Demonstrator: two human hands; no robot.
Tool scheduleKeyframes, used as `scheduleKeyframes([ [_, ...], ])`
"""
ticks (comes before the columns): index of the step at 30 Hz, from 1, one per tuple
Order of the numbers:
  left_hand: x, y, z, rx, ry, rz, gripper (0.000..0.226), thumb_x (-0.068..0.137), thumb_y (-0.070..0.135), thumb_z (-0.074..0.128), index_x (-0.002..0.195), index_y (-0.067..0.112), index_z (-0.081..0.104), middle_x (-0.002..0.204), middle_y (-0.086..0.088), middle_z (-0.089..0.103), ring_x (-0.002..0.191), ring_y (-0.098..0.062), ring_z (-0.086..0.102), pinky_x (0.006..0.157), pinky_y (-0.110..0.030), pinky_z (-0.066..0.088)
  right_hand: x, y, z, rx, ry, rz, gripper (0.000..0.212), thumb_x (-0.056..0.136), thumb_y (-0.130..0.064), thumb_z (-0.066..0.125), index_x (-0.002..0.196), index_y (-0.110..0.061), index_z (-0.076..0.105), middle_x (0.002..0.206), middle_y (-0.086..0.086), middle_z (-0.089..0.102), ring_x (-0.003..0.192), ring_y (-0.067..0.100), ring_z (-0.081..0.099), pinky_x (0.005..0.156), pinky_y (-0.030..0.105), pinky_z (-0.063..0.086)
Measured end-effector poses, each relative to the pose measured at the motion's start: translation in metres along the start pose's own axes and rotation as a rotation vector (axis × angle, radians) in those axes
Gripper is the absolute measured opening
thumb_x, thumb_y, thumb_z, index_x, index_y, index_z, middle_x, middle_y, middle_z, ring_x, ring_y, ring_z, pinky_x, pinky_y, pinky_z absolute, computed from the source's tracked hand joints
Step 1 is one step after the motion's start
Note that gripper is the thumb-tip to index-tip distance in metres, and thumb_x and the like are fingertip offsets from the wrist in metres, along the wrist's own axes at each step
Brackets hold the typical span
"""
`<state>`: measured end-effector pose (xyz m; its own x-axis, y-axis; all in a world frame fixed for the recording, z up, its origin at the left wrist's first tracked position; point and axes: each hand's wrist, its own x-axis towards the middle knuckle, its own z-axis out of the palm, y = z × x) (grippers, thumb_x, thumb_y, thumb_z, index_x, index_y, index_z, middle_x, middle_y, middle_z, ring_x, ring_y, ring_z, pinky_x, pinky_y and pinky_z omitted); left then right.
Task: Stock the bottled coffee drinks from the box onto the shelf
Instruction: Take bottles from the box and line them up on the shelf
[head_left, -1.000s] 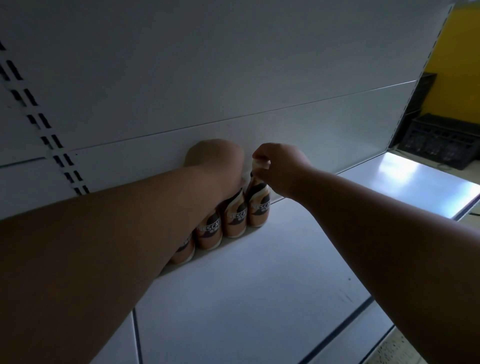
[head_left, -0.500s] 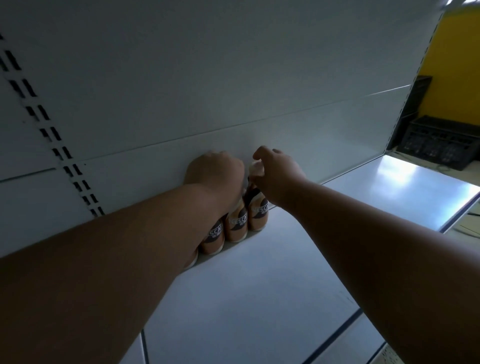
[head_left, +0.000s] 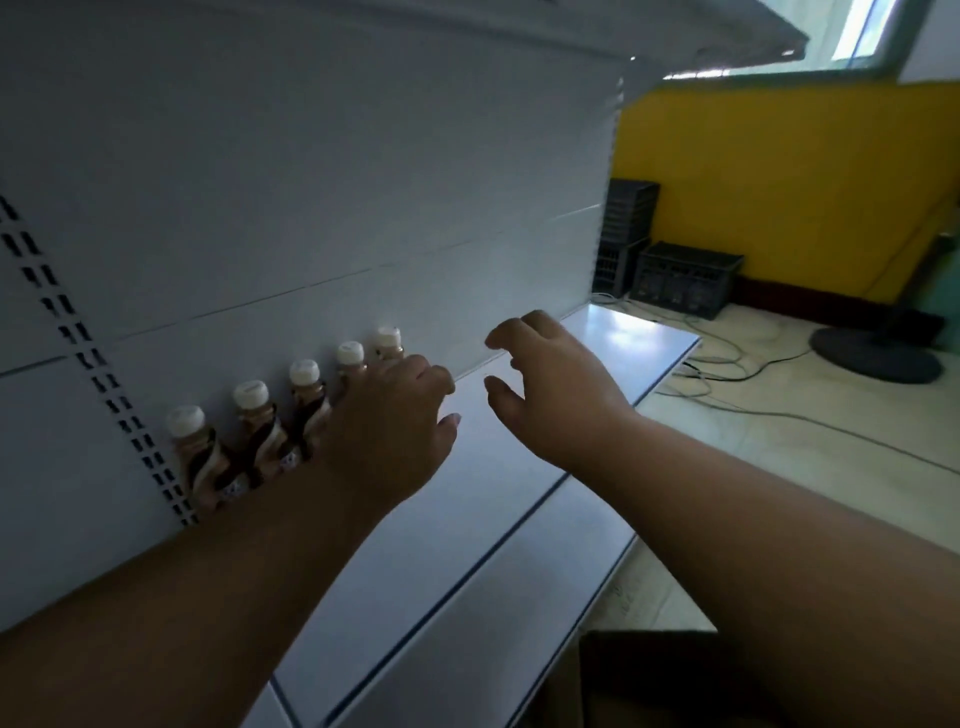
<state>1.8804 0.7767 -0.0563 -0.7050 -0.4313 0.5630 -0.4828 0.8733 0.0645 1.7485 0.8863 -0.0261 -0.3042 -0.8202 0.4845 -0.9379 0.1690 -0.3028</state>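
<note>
5 bottles (head_left: 253, 415) line the shelf (head_left: 467, 545) back; left hand (head_left: 387, 421) and right hand (head_left: 550, 387) hover empty, fingers spread

Yellow wall (head_left: 779, 171) at right, window (head_left: 878, 31) above it letting in daylight. Pale tiled floor (head_left: 810, 457) with loose cables (head_left: 727, 374). Black crates (head_left: 680, 280) against the wall, one stack taller. Dark round stand base (head_left: 878, 353) near the right edge. White slotted back panel (head_left: 311, 156) at left.

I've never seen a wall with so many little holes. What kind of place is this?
Probably a shop or its stockroom: white metal shelving with slotted uprights, a row of bottled coffee drinks along the back, and black plastic crates on the floor.
</note>
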Motion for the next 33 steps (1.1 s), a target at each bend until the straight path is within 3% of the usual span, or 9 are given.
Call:
scheduleKeyframes([
  [4, -0.038, 0.060, -0.011, -0.183, -0.030, 0.030, 0.031, 0.084, 0.033, 0.068, 0.111, 0.016, 0.068, 0.100, -0.001, 0.067, 0.090, -0.019, 0.060, 0.077, -0.033, 0.051, -0.072, -0.007, -0.037, -0.053, 0.026, 0.086, 0.037, 0.091, -0.029, 0.060, 0.127, -0.021, 0.053, 0.125, -0.001, 0.054, 0.105, 0.016, 0.058, 0.080, 0.022, 0.043],
  [8, -0.089, 0.118, -0.005, -0.298, -0.074, 0.039, 0.032, 0.087, 0.039, 0.064, 0.112, 0.020, 0.068, 0.101, 0.003, 0.068, 0.088, -0.013, 0.059, 0.073, -0.023, 0.044, -0.150, 0.001, -0.054, -0.071, 0.065, 0.223, 0.035, 0.091, -0.029, 0.061, 0.125, -0.022, 0.055, 0.122, -0.003, 0.055, 0.103, 0.014, 0.058, 0.080, 0.023, 0.047],
  [11, -0.124, 0.147, 0.014, -0.342, -0.179, 0.055, 0.031, 0.087, 0.041, 0.062, 0.112, 0.023, 0.066, 0.102, 0.005, 0.066, 0.090, -0.013, 0.059, 0.077, -0.029, 0.053, -0.208, 0.015, -0.050, -0.058, 0.075, 0.343, 0.034, 0.089, -0.030, 0.062, 0.123, -0.023, 0.056, 0.120, -0.004, 0.055, 0.101, 0.013, 0.058, 0.082, 0.024, 0.050],
  [15, -0.151, 0.176, 0.048, -0.333, -0.318, 0.083, 0.027, 0.086, 0.040, 0.060, 0.105, 0.022, 0.065, 0.098, 0.002, 0.062, 0.092, -0.019, 0.057, 0.076, -0.039, 0.053, -0.259, 0.041, -0.037, -0.027, 0.001, 0.443, 0.033, 0.089, -0.028, 0.063, 0.120, -0.022, 0.056, 0.116, -0.005, 0.055, 0.100, 0.012, 0.058, 0.083, 0.030, 0.054],
  [17, -0.158, 0.190, 0.066, -0.340, -0.370, 0.093, 0.024, 0.086, 0.039, 0.060, 0.102, 0.022, 0.064, 0.096, 0.003, 0.061, 0.090, -0.019, 0.056, 0.074, -0.038, 0.052, -0.278, 0.058, -0.031, -0.017, -0.058, 0.480, 0.032, 0.091, -0.029, 0.061, 0.122, -0.023, 0.055, 0.116, -0.006, 0.055, 0.101, 0.009, 0.056, 0.082, 0.023, 0.051],
  [20, -0.169, 0.207, 0.103, -0.350, -0.471, 0.096, 0.022, 0.086, 0.037, 0.062, 0.104, 0.025, 0.062, 0.098, 0.005, 0.058, 0.089, -0.015, 0.054, 0.072, -0.035, 0.051, -0.312, 0.088, -0.008, -0.046, -0.155, 0.545, 0.030, 0.092, -0.031, 0.059, 0.121, -0.025, 0.055, 0.110, -0.010, 0.055, 0.093, 0.002, 0.052, 0.069, 0.008, 0.041],
  [24, -0.193, 0.226, 0.164, -0.358, -0.666, 0.076, 0.023, 0.087, 0.037, 0.061, 0.108, 0.028, 0.060, 0.100, 0.007, 0.056, 0.091, -0.013, 0.054, 0.077, -0.036, 0.054, -0.354, 0.136, 0.047, 0.033, -0.269, 0.700, 0.030, 0.089, -0.029, 0.063, 0.118, -0.026, 0.057, 0.103, -0.012, 0.052, 0.089, 0.004, 0.052, 0.076, 0.023, 0.052],
  [27, -0.207, 0.237, 0.206, -0.314, -0.799, 0.075, 0.025, 0.089, 0.035, 0.060, 0.112, 0.027, 0.058, 0.104, 0.006, 0.056, 0.093, -0.012, 0.053, 0.081, -0.034, 0.052, -0.375, 0.170, 0.086, 0.056, -0.385, 0.793, 0.030, 0.089, -0.031, 0.063, 0.117, -0.026, 0.056, 0.100, -0.011, 0.048, 0.087, 0.005, 0.052, 0.071, 0.021, 0.047],
  [33, -0.218, 0.252, 0.287, -0.265, -1.020, 0.049, 0.024, 0.089, 0.035, 0.060, 0.111, 0.027, 0.058, 0.101, 0.004, 0.054, 0.090, -0.015, 0.055, 0.078, -0.037, 0.054, -0.394, 0.230, 0.144, 0.131, -0.600, 0.931, 0.036, 0.087, -0.029, 0.066, 0.121, -0.023, 0.057, 0.113, -0.001, 0.056, 0.099, 0.015, 0.059, 0.081, 0.034, 0.056],
])
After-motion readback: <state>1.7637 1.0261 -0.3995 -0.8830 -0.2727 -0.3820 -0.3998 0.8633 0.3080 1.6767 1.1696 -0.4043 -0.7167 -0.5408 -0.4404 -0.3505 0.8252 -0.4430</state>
